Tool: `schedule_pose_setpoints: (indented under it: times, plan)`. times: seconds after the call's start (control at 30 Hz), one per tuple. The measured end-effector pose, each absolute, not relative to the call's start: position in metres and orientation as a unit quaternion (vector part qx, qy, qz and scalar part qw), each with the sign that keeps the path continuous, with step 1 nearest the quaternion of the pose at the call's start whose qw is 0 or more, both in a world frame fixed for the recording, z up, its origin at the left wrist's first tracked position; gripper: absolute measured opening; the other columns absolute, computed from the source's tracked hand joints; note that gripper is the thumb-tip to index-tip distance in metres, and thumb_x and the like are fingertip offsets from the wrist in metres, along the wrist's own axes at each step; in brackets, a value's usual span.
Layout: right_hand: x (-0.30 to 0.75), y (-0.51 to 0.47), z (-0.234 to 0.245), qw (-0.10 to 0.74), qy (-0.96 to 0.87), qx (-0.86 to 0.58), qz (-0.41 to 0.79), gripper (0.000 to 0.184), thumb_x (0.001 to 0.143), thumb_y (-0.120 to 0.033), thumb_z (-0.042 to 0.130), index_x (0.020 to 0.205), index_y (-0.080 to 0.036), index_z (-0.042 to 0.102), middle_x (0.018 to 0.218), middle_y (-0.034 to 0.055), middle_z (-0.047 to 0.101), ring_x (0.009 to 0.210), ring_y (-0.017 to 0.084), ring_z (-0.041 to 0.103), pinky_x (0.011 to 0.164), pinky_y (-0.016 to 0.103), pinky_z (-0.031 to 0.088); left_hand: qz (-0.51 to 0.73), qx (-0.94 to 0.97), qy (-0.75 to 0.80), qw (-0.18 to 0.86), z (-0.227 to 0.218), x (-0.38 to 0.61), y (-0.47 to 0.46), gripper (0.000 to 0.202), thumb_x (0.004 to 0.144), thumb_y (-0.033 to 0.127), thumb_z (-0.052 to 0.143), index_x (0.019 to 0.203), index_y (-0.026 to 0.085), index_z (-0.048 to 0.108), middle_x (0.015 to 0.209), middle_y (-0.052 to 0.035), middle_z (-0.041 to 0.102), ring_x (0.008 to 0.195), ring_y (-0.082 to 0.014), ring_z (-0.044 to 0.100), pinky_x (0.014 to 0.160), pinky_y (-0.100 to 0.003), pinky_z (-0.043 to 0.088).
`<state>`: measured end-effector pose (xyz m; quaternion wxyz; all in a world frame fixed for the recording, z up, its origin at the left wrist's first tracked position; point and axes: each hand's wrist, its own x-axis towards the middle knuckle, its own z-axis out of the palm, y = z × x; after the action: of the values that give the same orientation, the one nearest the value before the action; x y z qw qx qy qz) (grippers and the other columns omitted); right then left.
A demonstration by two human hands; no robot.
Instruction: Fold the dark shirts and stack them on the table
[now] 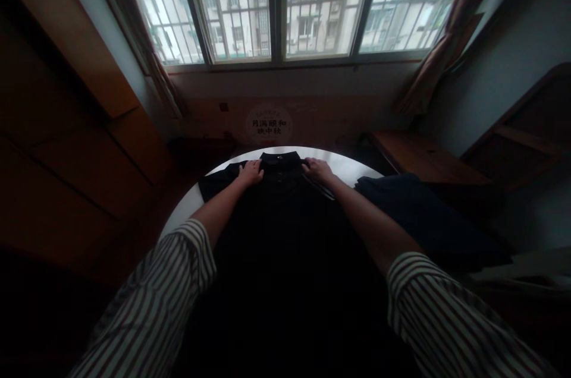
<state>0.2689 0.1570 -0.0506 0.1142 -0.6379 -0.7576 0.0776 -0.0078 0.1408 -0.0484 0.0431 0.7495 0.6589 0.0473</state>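
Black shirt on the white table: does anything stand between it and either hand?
Nothing visible does: the left hand and the right hand both touch the black shirt, one on each side of its collar. Dark-blue cloth lies farther right.

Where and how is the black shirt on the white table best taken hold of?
Probably the shoulders, left hand and right hand flanking the collar, coming from the near side: the black shirt lies spread with its collar toward the window.

Black shirt [285,205] flat on white table [345,167], collar [280,158] near the far edge
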Motion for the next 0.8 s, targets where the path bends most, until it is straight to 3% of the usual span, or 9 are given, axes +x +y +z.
schedule_pose_setpoints:
  times: [0.13,0.2,0.3,0.4,0.5,0.63,0.73,0.8]
  plan:
    - [0.27,0.16,-0.067,0.076,-0.751,-0.65,0.093,0.065,0.1,-0.061,0.03,0.152,-0.023,0.038,0.161,0.012,0.03,0.147,0.033,0.024,0.114,0.065,0.015,-0.003,0.735,0.672,0.091,-0.061,-0.021,0.168,0.067,0.095,0.056,0.038,0.155,0.027,0.03,0.164,-0.0101,0.021,0.149,-0.0393,0.019,0.109,-0.073,0.022]
    - [0.271,0.162,-0.071,0.064,-0.739,-0.662,0.103,0.071,0.098,-0.067,0.023,0.155,-0.026,0.031,0.165,0.0089,0.019,0.15,0.034,0.014,0.112,0.071,0.009,-0.011,0.731,0.673,0.107,-0.067,-0.024,0.176,0.07,0.094,0.061,0.034,0.156,0.03,0.027,0.166,-0.0072,0.013,0.151,-0.0387,0.012,0.109,-0.074,0.018]
    - [0.271,0.164,-0.071,0.044,-0.725,-0.678,0.114,0.075,0.096,-0.069,0.019,0.157,-0.027,0.025,0.167,0.0069,0.012,0.152,0.034,0.008,0.112,0.073,0.004,0.033,0.714,0.692,0.101,-0.07,-0.025,0.18,0.064,0.095,0.057,0.036,0.153,0.032,0.034,0.164,-0.0051,0.023,0.149,-0.036,0.02,0.112,-0.07,0.02]
    - [0.27,0.162,-0.066,0.051,-0.728,-0.677,0.098,0.07,0.099,-0.063,0.018,0.156,-0.023,0.028,0.166,0.009,0.017,0.151,0.034,0.011,0.111,0.074,0.001,0.096,0.67,0.734,0.053,-0.067,-0.031,0.17,0.053,0.098,0.036,0.034,0.15,0.028,0.041,0.159,-0.0065,0.036,0.145,-0.0307,0.032,0.115,-0.061,0.026]
    - [0.265,0.152,-0.06,0.099,-0.749,-0.654,0.041,0.059,0.104,-0.048,0.019,0.147,-0.017,0.044,0.16,0.0139,0.031,0.148,0.034,0.021,0.111,0.074,0.003,0.129,0.617,0.777,0.003,-0.062,-0.055,0.149,0.053,0.093,0.02,0.039,0.145,0.013,0.044,0.153,-0.0194,0.041,0.139,-0.0338,0.038,0.111,-0.056,0.034]
    - [0.241,0.122,-0.051,0.115,-0.79,-0.602,0.017,0.047,0.105,-0.036,0.025,0.133,-0.016,0.056,0.155,0.0158,0.041,0.145,0.032,0.029,0.112,0.072,0.006,0.144,0.512,0.846,-0.042,-0.055,-0.107,0.118,0.059,0.086,0.033,0.057,0.135,0.002,0.049,0.142,-0.0308,0.045,0.134,-0.0418,0.04,0.103,-0.054,0.042]
    - [0.212,0.084,-0.048,0.098,-0.832,-0.545,0.032,0.042,0.103,-0.038,0.037,0.133,-0.017,0.057,0.155,0.0158,0.041,0.143,0.034,0.034,0.113,0.071,0.01,0.125,0.481,0.868,0.008,-0.05,-0.141,0.104,0.073,0.078,0.051,0.068,0.132,0.004,0.052,0.138,-0.03,0.05,0.133,-0.0438,0.042,0.103,-0.054,0.042]
    - [0.193,0.051,-0.049,0.085,-0.859,-0.503,0.047,0.044,0.1,-0.041,0.044,0.136,-0.018,0.056,0.155,0.015,0.041,0.142,0.035,0.037,0.113,0.07,0.015,0.125,0.473,0.87,0.056,-0.048,-0.154,0.099,0.071,0.072,0.052,0.074,0.125,0.007,0.058,0.134,-0.028,0.055,0.132,-0.0445,0.045,0.102,-0.052,0.044]
